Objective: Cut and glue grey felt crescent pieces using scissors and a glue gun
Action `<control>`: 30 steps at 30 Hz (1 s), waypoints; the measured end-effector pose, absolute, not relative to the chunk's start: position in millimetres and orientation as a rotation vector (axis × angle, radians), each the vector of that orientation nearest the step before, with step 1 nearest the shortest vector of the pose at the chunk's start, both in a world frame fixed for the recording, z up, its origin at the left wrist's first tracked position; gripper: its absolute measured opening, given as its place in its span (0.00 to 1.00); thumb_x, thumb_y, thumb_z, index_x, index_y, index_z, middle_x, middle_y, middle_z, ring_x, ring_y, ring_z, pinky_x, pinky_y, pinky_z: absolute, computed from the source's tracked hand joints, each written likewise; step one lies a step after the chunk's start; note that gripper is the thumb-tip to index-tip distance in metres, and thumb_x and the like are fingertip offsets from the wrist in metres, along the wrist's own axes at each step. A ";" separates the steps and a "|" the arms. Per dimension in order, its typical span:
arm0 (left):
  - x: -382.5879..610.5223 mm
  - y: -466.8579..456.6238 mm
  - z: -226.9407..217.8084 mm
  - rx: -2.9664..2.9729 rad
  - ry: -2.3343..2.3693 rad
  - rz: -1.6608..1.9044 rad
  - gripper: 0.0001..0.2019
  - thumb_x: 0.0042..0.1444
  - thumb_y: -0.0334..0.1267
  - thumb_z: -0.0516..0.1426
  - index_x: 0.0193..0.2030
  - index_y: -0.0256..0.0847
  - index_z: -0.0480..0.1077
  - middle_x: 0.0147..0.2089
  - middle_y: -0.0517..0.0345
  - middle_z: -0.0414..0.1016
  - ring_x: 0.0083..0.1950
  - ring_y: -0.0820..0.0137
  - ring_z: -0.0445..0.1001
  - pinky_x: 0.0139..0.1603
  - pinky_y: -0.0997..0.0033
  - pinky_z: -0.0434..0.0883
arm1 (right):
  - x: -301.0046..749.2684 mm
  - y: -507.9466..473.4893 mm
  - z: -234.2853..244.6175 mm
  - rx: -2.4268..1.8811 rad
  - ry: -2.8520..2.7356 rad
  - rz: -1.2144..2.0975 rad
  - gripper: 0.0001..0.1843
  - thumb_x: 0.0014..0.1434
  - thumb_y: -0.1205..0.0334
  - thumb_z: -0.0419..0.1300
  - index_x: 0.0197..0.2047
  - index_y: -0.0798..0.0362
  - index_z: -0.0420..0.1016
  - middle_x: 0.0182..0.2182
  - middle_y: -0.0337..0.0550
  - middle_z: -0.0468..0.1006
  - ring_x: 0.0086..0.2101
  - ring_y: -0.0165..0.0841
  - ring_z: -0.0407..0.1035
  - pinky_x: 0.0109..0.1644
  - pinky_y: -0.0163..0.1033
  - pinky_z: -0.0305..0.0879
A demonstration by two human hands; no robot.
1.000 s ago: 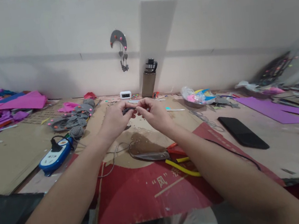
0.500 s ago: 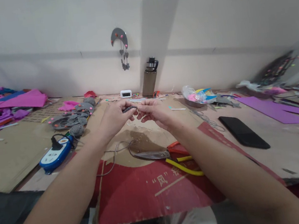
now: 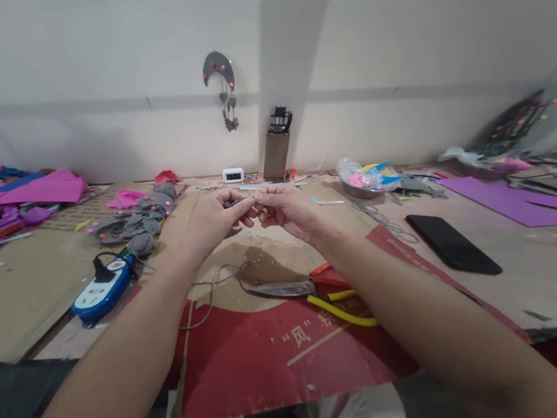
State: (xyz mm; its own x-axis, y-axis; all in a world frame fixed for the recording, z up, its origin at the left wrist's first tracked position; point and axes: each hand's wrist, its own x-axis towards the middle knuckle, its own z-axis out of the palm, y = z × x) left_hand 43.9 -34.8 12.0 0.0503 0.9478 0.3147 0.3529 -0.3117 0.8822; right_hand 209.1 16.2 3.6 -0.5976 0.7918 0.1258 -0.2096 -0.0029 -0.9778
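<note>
Being held between the thumb and forefinger of the left hand is a small, slender, dark grey piece, raised above a red-and-brown cardboard sheet. The fingertips of the right hand are set right beside those of the left, but whether the piece is also gripped by them cannot be told. On the sheet, grey-bladed metal scissors with an orange-red handle are noted near a thin grey cord.

Holds both bare forearms outstretched and angled inward, left grip and right grip close together, with thumbs pinched toward curled fingers.
</note>
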 end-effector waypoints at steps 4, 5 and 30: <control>42.9 -30.2 6.1 1.652 1.237 1.324 0.14 0.51 0.48 0.60 0.29 0.38 0.75 0.27 0.52 0.78 0.25 0.72 0.74 0.24 0.76 0.68 | 208.7 16.7 4.2 -0.608 -1.490 1.778 0.12 0.50 0.57 0.66 0.26 0.54 0.67 0.23 0.34 0.70 0.23 0.23 0.62 0.29 0.32 0.60; 42.5 -29.9 5.6 1.648 1.231 1.336 0.13 0.51 0.47 0.60 0.29 0.38 0.75 0.27 0.53 0.78 0.25 0.72 0.73 0.24 0.76 0.68 | 208.7 17.0 4.5 -0.609 -1.475 1.805 0.12 0.50 0.58 0.66 0.26 0.54 0.67 0.23 0.34 0.70 0.24 0.23 0.62 0.30 0.32 0.60; 36.4 -33.6 12.2 1.665 1.193 1.410 0.10 0.48 0.44 0.62 0.28 0.38 0.75 0.27 0.56 0.77 0.27 0.73 0.73 0.29 0.74 0.70 | 203.2 5.4 10.8 -0.571 -1.563 1.631 0.12 0.54 0.54 0.63 0.30 0.53 0.68 0.26 0.36 0.72 0.27 0.24 0.65 0.30 0.31 0.60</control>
